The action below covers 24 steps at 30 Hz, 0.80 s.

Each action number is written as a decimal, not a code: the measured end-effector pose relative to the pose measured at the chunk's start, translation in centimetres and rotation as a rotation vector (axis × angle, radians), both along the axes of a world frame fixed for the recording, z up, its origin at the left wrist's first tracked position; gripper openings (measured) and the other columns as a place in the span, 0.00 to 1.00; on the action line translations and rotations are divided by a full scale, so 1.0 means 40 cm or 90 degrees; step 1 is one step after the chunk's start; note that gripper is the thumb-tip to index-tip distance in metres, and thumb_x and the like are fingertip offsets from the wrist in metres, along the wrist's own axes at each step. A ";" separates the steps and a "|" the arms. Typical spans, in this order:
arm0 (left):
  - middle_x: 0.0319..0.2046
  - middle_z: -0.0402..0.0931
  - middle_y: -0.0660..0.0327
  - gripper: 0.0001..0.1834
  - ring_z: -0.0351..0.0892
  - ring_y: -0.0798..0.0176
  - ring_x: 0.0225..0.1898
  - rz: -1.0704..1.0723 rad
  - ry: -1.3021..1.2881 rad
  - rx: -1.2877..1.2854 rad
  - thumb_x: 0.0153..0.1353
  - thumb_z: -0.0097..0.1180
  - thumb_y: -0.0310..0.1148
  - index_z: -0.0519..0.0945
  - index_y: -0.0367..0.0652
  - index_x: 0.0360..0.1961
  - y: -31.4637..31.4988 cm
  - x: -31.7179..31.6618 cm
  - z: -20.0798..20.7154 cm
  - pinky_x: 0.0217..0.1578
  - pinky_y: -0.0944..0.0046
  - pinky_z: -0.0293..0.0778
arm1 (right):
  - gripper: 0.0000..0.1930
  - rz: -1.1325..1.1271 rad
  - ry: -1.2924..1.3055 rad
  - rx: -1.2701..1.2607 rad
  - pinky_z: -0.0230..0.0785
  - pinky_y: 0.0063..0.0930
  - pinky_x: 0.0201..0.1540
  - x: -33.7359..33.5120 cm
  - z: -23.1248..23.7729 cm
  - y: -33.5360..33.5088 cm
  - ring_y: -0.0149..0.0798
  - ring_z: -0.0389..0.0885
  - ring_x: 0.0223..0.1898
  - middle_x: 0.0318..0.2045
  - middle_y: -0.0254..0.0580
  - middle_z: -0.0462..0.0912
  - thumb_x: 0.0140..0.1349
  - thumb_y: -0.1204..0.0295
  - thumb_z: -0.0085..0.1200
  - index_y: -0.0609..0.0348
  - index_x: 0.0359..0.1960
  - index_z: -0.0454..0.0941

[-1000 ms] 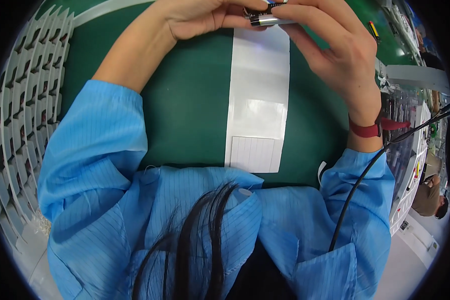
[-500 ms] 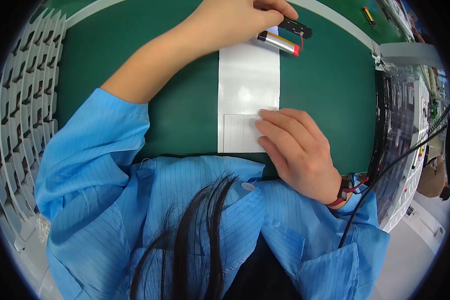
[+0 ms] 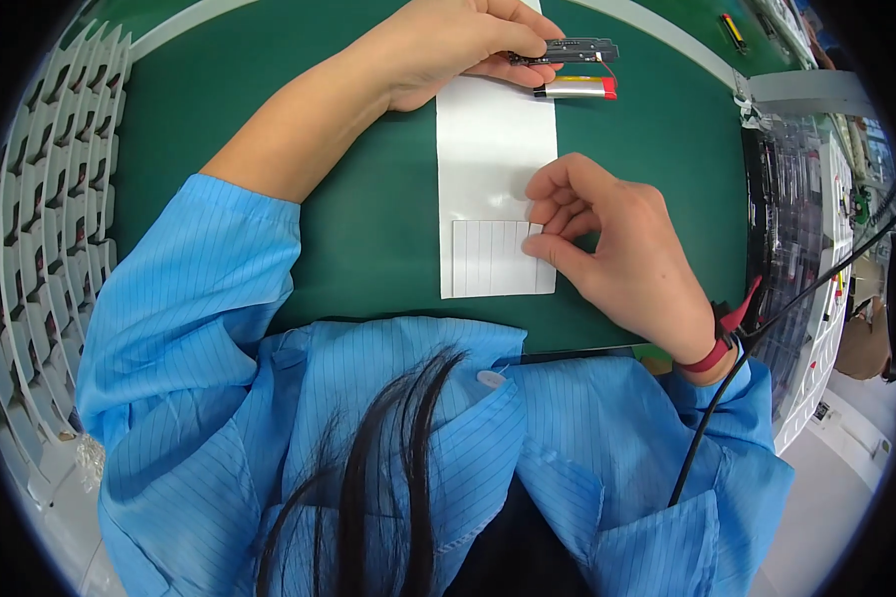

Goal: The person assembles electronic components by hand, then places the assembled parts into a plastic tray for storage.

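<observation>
My left hand is at the top of the view, holding a small black circuit strip that is wired to a silver cylindrical cell with a red end. Both lie at the far end of a long white sheet on the green mat. My right hand rests at the near right edge of the sheet. Its thumb and fingertips pinch at the edge of a lined patch of thin strips; whether a strip is held I cannot tell.
A white rack of slots curves along the left. A black tray of small parts stands to the right of the mat. A red wrist strap with a black cable hangs from my right wrist.
My right hand left the circuit strip and cell, came down to the lined patch, lay flat on it, and now pinches at its right edge. My left hand stayed on the circuit strip.
</observation>
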State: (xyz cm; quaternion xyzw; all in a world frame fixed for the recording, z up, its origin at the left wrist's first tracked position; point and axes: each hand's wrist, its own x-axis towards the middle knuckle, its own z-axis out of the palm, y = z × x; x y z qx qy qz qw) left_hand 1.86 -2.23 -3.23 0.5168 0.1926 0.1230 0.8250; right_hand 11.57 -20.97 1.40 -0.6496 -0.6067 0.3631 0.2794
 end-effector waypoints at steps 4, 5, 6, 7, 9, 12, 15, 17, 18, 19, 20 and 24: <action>0.33 0.76 0.51 0.12 0.78 0.65 0.33 -0.001 0.015 -0.012 0.57 0.50 0.22 0.73 0.26 0.41 0.006 0.002 -0.009 0.36 0.73 0.77 | 0.10 0.026 -0.159 0.129 0.68 0.34 0.30 -0.028 -0.015 -0.042 0.48 0.74 0.28 0.26 0.47 0.74 0.47 0.82 0.54 0.62 0.31 0.68; 0.33 0.76 0.51 0.12 0.78 0.65 0.32 0.002 0.017 -0.009 0.57 0.49 0.22 0.73 0.25 0.41 0.002 0.008 -0.009 0.36 0.73 0.77 | 0.10 0.023 -0.164 0.132 0.68 0.34 0.30 -0.024 -0.018 -0.043 0.48 0.74 0.28 0.26 0.47 0.74 0.47 0.82 0.54 0.62 0.31 0.68; 0.33 0.76 0.51 0.12 0.78 0.65 0.32 0.006 0.020 -0.005 0.57 0.49 0.22 0.73 0.25 0.41 0.000 0.013 -0.006 0.36 0.73 0.77 | 0.10 0.022 -0.153 0.137 0.68 0.34 0.31 -0.019 -0.020 -0.043 0.48 0.74 0.28 0.26 0.47 0.74 0.47 0.82 0.54 0.62 0.31 0.68; 0.33 0.76 0.51 0.12 0.78 0.65 0.32 0.009 0.019 -0.003 0.57 0.49 0.22 0.73 0.25 0.41 -0.004 0.009 0.000 0.36 0.73 0.77 | 0.09 0.026 -0.137 0.142 0.68 0.33 0.31 -0.017 -0.022 -0.045 0.48 0.74 0.28 0.26 0.46 0.74 0.47 0.82 0.54 0.62 0.31 0.69; 0.33 0.76 0.51 0.13 0.78 0.66 0.32 0.020 0.023 0.010 0.57 0.49 0.22 0.73 0.25 0.42 -0.006 0.004 0.011 0.35 0.73 0.77 | 0.09 0.072 -0.171 0.201 0.69 0.32 0.30 -0.011 -0.023 -0.039 0.46 0.75 0.28 0.26 0.46 0.74 0.47 0.82 0.54 0.62 0.30 0.70; 0.33 0.75 0.52 0.13 0.78 0.67 0.33 0.026 0.043 0.000 0.58 0.48 0.22 0.73 0.24 0.42 0.000 0.014 0.003 0.35 0.74 0.77 | 0.07 0.235 -0.203 0.272 0.69 0.30 0.29 0.001 0.010 -0.080 0.42 0.75 0.28 0.26 0.44 0.74 0.46 0.82 0.55 0.63 0.27 0.72; 0.32 0.77 0.51 0.11 0.79 0.60 0.32 0.088 0.049 -0.001 0.56 0.49 0.23 0.77 0.29 0.38 -0.007 0.004 -0.007 0.36 0.69 0.77 | 0.03 0.542 0.160 0.129 0.70 0.25 0.26 0.049 0.106 -0.113 0.36 0.74 0.25 0.26 0.43 0.74 0.49 0.79 0.55 0.62 0.24 0.73; 0.34 0.77 0.52 0.13 0.78 0.63 0.33 0.085 0.035 0.048 0.57 0.49 0.26 0.76 0.28 0.41 -0.022 0.012 0.001 0.38 0.71 0.77 | 0.01 0.528 0.423 0.054 0.67 0.22 0.24 0.132 0.129 -0.047 0.32 0.71 0.24 0.26 0.40 0.74 0.53 0.78 0.53 0.61 0.27 0.73; 0.35 0.76 0.53 0.15 0.78 0.67 0.34 0.092 0.024 0.093 0.58 0.49 0.28 0.75 0.28 0.44 -0.028 0.011 0.010 0.40 0.73 0.76 | 0.02 0.264 0.434 0.092 0.65 0.20 0.24 0.138 0.132 -0.036 0.29 0.71 0.24 0.27 0.38 0.75 0.54 0.78 0.53 0.61 0.30 0.73; 0.35 0.76 0.53 0.15 0.78 0.67 0.34 0.103 0.029 0.100 0.58 0.49 0.28 0.75 0.28 0.44 -0.026 0.004 0.008 0.40 0.73 0.76 | 0.03 0.013 0.446 0.125 0.63 0.18 0.24 0.147 0.110 -0.012 0.27 0.70 0.25 0.27 0.35 0.76 0.55 0.78 0.53 0.61 0.32 0.74; 0.37 0.75 0.51 0.15 0.78 0.65 0.37 0.099 0.028 0.091 0.59 0.48 0.28 0.74 0.27 0.44 -0.028 0.006 0.014 0.42 0.73 0.76 | 0.06 -0.070 0.440 0.137 0.61 0.16 0.24 0.158 0.090 0.030 0.25 0.70 0.25 0.27 0.34 0.76 0.55 0.78 0.54 0.61 0.34 0.73; 0.40 0.73 0.49 0.15 0.78 0.62 0.40 0.112 0.043 0.063 0.61 0.46 0.27 0.74 0.27 0.45 -0.042 0.013 0.028 0.44 0.72 0.75 | 0.09 -0.193 0.420 0.128 0.58 0.12 0.26 0.200 -0.015 0.159 0.23 0.69 0.25 0.26 0.33 0.77 0.53 0.77 0.57 0.62 0.36 0.74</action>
